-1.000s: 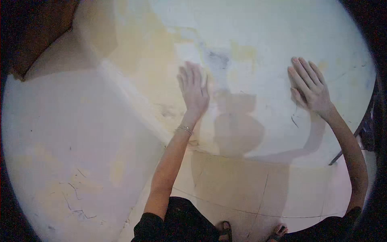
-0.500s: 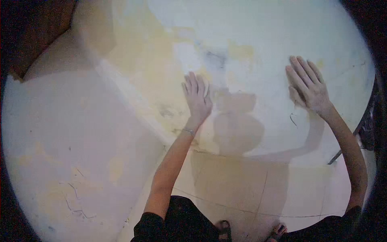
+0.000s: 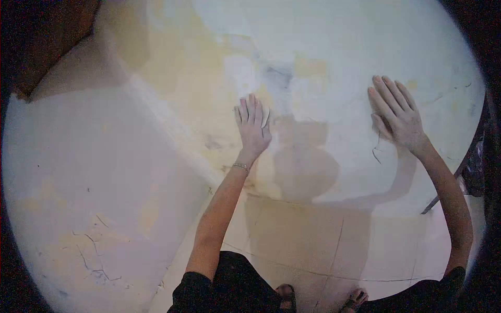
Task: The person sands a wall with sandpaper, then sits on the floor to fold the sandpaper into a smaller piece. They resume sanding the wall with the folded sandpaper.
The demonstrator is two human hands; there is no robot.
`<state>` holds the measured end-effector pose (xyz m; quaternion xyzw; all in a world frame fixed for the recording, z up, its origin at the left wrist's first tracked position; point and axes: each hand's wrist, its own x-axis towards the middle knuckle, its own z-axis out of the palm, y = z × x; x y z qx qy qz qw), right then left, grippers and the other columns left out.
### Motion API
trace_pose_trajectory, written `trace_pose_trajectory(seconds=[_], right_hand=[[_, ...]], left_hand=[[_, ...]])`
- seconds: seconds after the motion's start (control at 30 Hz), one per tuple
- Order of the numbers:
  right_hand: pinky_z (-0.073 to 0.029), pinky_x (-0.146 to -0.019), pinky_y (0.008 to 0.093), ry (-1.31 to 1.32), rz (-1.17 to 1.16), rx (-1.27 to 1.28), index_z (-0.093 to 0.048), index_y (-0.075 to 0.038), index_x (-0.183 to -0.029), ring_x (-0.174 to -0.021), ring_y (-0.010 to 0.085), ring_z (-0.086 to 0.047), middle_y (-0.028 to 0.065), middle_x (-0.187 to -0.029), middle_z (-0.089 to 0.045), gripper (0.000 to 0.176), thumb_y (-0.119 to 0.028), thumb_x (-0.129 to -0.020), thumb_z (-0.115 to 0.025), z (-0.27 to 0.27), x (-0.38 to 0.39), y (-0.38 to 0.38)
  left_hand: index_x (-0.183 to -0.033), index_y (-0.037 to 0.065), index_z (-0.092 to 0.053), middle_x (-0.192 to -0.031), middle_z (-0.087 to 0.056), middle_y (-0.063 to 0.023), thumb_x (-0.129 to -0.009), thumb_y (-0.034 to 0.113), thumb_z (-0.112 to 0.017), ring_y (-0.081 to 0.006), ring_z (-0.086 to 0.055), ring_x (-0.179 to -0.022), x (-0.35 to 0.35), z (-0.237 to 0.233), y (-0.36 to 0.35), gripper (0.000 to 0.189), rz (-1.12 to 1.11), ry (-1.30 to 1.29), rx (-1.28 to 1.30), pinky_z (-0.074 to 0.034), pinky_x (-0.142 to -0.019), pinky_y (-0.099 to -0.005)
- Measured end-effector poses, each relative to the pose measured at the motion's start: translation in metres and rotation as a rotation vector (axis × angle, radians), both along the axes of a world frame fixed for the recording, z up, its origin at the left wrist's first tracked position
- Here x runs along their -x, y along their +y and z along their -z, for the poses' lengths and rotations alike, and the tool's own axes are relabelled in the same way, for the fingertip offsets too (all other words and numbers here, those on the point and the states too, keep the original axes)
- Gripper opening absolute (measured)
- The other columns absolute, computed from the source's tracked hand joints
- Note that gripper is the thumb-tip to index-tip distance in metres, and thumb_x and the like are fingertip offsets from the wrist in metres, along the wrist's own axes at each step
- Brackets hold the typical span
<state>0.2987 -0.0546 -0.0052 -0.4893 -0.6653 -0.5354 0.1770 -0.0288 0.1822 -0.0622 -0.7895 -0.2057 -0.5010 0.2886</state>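
Now keeps the left hand a little lower on the pale wall than one second ago, and shows it sharp instead of blurred. Keeps the right hand at nearly the same place. Lays the left hand with fingers long and slightly apart, over a thin pale piece, visible between thumb and forefinger, on the wall. Cannot tell if pinches this piece or only presses it. Spreads the right hand flat on the wall, thumb apart from the fingers, just above a thin dark mark. Wears a bracelet on the left wrist.

Has between the hands a grey stain, a yellow patch and the shadow. Has at left another wall surface with cracks low down, and in the upper corner a brown panel. Hides with the right arm part of the right side, near a dark rod and a dark bundle. Stands in sandals on a tiled floor.
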Motion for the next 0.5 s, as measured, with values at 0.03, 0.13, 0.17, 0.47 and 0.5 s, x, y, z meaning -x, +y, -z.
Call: trace_pose_trajectory(seconds=[0.03, 0.13, 0.17, 0.47, 0.5], right_hand=[[-0.025, -0.112, 0.0428, -0.005, -0.001, -0.002, -0.041, -0.008, -0.137, -0.134, 0.0272, -0.034, 0.0112, -0.145, -0.036, 0.057, -0.02, -0.084, -0.057, 0.0, 0.0, -0.001], [-0.025, -0.112, 0.0429, -0.001, 0.0, 0.006, -0.041, -0.007, -0.137, -0.134, 0.0277, -0.034, 0.0119, -0.145, -0.037, 0.057, -0.02, -0.084, -0.058, 0.002, 0.0, -0.001], [-0.025, -0.112, 0.043, -0.001, 0.0, 0.011, -0.041, -0.007, -0.137, -0.134, 0.0279, -0.035, 0.0122, -0.144, -0.037, 0.057, -0.02, -0.084, -0.058, 0.001, 0.001, -0.001], [-0.026, -0.111, 0.044, -0.004, 0.003, -0.003, -0.044, -0.006, -0.135, -0.133, 0.0289, -0.036, 0.0134, -0.143, -0.039, 0.054, -0.019, -0.084, -0.057, 0.002, 0.0, 0.001], [-0.026, -0.111, 0.0439, -0.005, -0.009, -0.005, -0.044, -0.005, -0.135, -0.133, 0.0289, -0.036, 0.0136, -0.143, -0.038, 0.054, -0.019, -0.083, -0.057, 0.002, -0.001, 0.0]], left_hand=[[-0.141, -0.002, -0.028, -0.15, -0.02, -0.0206, -0.085, 0.016, -0.05, -0.0452, -0.01, -0.138, 0.001, -0.007, -0.001, 0.062, -0.015, -0.014, 0.013, -0.006, -0.11, -0.0577], [-0.141, -0.002, -0.027, -0.151, -0.019, -0.0202, -0.086, 0.015, -0.049, -0.0448, -0.008, -0.139, -0.002, -0.034, -0.013, 0.062, -0.053, -0.053, 0.046, -0.005, -0.11, -0.0569], [-0.142, -0.003, -0.026, -0.151, -0.018, -0.0212, -0.086, 0.014, -0.047, -0.0446, -0.007, -0.139, -0.005, -0.045, -0.019, 0.062, -0.057, -0.078, 0.048, -0.004, -0.11, -0.0565], [-0.143, -0.005, -0.02, -0.151, -0.011, -0.0242, -0.085, 0.019, -0.045, -0.0451, -0.005, -0.139, -0.019, 0.021, -0.012, 0.067, 0.07, -0.16, 0.143, -0.001, -0.11, -0.0563], [-0.143, -0.005, -0.02, -0.151, -0.011, -0.024, -0.086, 0.02, -0.044, -0.0446, -0.004, -0.139, -0.021, 0.018, -0.018, 0.067, 0.071, -0.17, 0.155, -0.001, -0.11, -0.0563]])
